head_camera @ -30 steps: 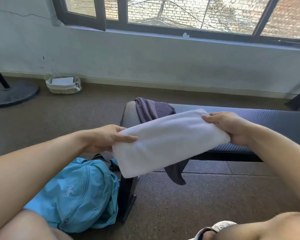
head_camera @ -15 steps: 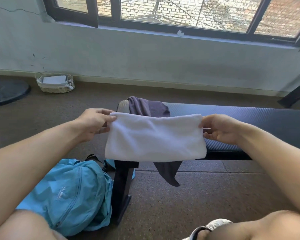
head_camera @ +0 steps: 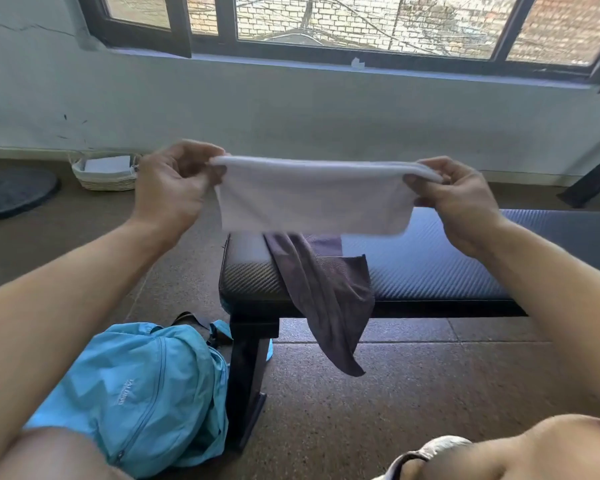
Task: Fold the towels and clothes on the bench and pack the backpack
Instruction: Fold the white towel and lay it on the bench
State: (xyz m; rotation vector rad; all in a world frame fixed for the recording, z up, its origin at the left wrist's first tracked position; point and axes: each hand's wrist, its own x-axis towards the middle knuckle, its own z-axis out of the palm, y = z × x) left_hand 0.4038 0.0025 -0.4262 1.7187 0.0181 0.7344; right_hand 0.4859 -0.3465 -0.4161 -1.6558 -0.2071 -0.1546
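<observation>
Both hands have lifted the white towel (head_camera: 314,202) up off my lap line and levelled it — a second ago it sat tilted and lower, and now it hangs as a neat folded band above the bench (head_camera: 430,261), so I judge this towel is nearly folded and close to ready for the blue backpack (head_camera: 142,393) on the floor by the bench leg. My left hand (head_camera: 168,188) pinches the top left corner and my right hand (head_camera: 454,199) pinches the top right, fingers curled, forearms raised and spread apart — the dark garment (head_camera: 326,299) drapes over the bench edge, not yet folded.
</observation>
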